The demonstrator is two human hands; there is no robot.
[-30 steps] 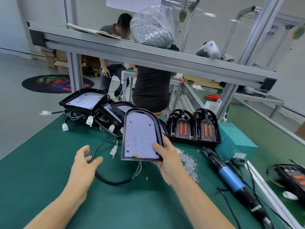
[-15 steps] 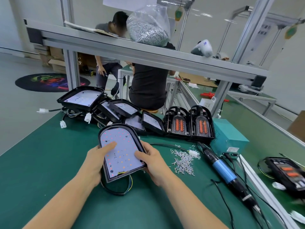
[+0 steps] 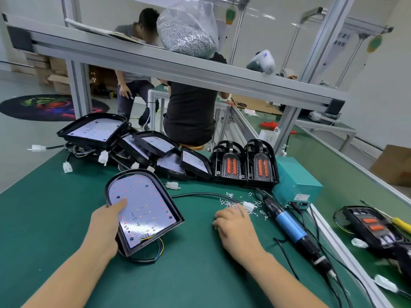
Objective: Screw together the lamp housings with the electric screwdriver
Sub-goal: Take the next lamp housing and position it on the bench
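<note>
Green bench [image 3: 55, 218] | 1 lamp housing [image 3: 142, 207], left hand [image 3: 104, 225] gripping | right hand [image 3: 235, 225] relaxed, over screws [image 3: 231, 202] | 1 screwdriver [image 3: 289, 223]

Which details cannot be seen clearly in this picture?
Head view:
- Right hand: fingers blurred, so a picked screw from the scattered small silver screws cannot be told.
- Black arch-shaped lamp housing with LED board: the left hand covers its near-left edge.
- Blue-and-black electric screwdriver: tip too small.

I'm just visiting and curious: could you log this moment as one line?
left hand: holds lamp housing | right hand: at loose screws | electric screwdriver: untouched on mat
</note>
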